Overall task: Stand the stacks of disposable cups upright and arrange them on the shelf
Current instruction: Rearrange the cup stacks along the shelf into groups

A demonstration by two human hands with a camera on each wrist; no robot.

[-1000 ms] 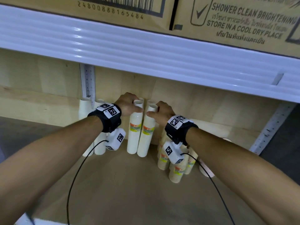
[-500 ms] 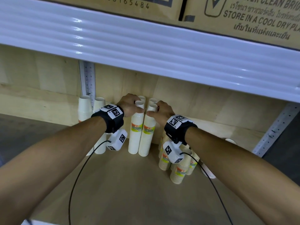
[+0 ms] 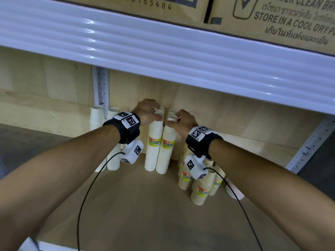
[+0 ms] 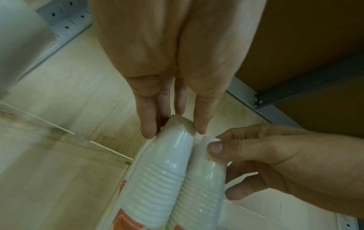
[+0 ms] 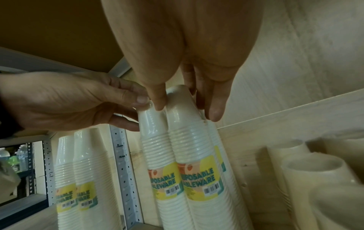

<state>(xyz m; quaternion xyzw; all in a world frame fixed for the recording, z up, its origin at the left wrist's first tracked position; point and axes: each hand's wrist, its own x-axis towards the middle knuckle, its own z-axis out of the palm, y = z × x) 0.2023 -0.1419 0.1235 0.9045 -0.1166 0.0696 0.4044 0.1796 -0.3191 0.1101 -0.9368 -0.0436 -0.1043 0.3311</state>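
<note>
Two tall white cup stacks with yellow labels stand side by side on the wooden shelf [image 3: 145, 205], near the back wall. My left hand [image 3: 155, 115] pinches the top of the left stack [image 3: 153, 147]; in the left wrist view its fingertips [image 4: 147, 132] close round that stack's top cup [image 4: 173, 155]. My right hand [image 3: 172, 122] pinches the top of the right stack [image 3: 166, 151], and the right wrist view shows the hand [image 5: 187, 112] on the stack's top [image 5: 183, 124]. The two stacks touch along their sides.
Two more white stacks [image 3: 113, 160] stand at the left by the perforated upright [image 3: 100, 87]. Further stacks [image 3: 172, 111] stand behind the held pair. Shorter beige stacks [image 3: 201, 192] cluster at the right, with one stack [image 3: 233, 192] lying down. A white shelf beam [image 3: 163, 51] hangs overhead.
Both hands stay on the tops of the two stacks. The tops have come closer together and the pair stands a little nearer the back wall.
</note>
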